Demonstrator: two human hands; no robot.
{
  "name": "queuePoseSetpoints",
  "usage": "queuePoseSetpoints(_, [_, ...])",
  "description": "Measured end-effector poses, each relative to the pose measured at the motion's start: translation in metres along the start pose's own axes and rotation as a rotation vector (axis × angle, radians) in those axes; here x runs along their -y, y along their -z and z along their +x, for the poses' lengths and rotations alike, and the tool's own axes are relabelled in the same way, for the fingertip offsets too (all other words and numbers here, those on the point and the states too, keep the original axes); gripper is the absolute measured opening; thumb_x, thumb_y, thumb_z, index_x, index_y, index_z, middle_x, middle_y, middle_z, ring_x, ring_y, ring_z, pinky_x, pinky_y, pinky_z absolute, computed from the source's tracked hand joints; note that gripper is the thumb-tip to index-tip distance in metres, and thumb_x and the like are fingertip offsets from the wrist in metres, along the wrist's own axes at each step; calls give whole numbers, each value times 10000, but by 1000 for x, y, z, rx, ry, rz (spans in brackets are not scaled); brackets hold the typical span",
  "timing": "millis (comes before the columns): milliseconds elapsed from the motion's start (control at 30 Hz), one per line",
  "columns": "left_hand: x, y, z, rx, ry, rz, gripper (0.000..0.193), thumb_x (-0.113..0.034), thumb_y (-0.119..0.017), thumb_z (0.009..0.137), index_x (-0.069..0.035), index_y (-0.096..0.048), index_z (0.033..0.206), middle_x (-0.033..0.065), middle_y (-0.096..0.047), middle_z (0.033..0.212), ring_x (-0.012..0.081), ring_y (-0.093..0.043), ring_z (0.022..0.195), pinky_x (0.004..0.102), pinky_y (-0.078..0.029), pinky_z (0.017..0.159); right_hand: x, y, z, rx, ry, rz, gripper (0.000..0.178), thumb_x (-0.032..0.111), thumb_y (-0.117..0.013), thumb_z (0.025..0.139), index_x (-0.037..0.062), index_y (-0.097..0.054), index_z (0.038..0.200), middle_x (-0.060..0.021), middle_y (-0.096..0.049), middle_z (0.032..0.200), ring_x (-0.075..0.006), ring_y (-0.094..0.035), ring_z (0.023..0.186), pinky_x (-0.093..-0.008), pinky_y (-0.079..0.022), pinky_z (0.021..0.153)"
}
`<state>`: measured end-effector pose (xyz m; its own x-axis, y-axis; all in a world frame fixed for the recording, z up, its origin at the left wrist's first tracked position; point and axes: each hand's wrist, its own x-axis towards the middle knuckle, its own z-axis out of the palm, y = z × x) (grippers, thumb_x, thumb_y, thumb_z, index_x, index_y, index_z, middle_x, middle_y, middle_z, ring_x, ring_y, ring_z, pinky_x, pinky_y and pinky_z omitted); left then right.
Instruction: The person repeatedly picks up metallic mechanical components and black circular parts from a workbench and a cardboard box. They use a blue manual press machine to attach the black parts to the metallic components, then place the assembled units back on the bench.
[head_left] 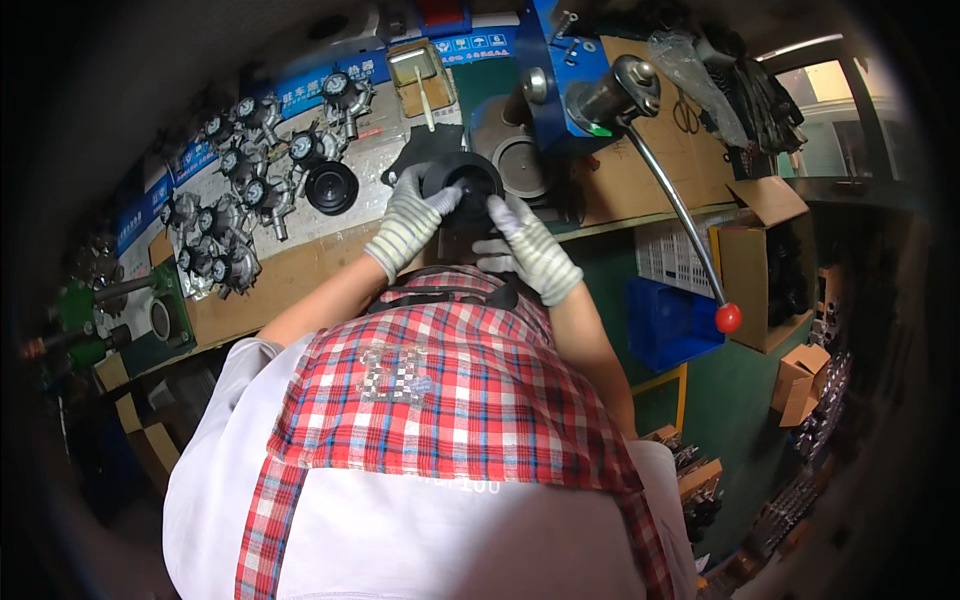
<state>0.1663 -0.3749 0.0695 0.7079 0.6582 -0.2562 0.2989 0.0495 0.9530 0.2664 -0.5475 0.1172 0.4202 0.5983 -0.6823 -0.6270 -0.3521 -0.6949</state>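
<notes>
One ring [445, 176], head view: black, round, no long axis; upper centre of the frame
Left hand [416, 216]: nearer; gripping ring's left side, thumb over its opening
Right hand [540, 252]: fingers parted, ring to their upper left; thumb contact unclear

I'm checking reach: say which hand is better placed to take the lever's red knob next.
Right hand, probably: the red knob lies to its right; the left hand is farther off, thumb inside the black round part.
</notes>
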Motion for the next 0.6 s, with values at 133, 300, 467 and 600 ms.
queuePoseSetpoints(133, [-2, 35, -25, 67, -431, 222, 743, -245, -825, 819, 44, -416, 1368, 184, -570, 1268, 254, -569, 1193, 371, -468, 1032, -24, -35, 50, 72, 383, 5, 804, 257, -839, 842, 61, -377, 1470, -100, -565, 1297, -198, -595, 1129, -376, -576, 858])
queuePoseSetpoints(300, [-20, 111, -31, 272, -528, 129, 498, -389, -590, 987, -33, -509, 1326, 107, -593, 1199, 210, -584, 1112, 334, -474, 974, -8, -73, 12, -33, 804, -391, 827, 294, -893, 758, 38, -441, 1401, -118, -582, 1253, -204, -575, 1162, -337, -487, 1006])
queuePoseSetpoints(467, [-37, 147, -23, 389, -80, 66, 625, -496, -532, 1025, -9, -493, 1414, 107, -607, 1296, 190, -578, 1177, 319, -459, 1010, -15, -92, -7, -230, 1231, -658, 635, 155, -868, 699, 84, -588, 1265, -154, -612, 1192, -335, -623, 1110, -392, -502, 970])
queuePoseSetpoints(600, [-54, 149, -27, 532, -74, -14, 640, -442, -595, 1000, 5, -473, 1442, 104, -598, 1328, 170, -539, 1211, 341, -413, 1063, -25, -100, -9, -227, 1455, -704, 628, 129, -859, 679, 140, -626, 1262, -181, -598, 1179, -378, -616, 1064, -455, -508, 929])
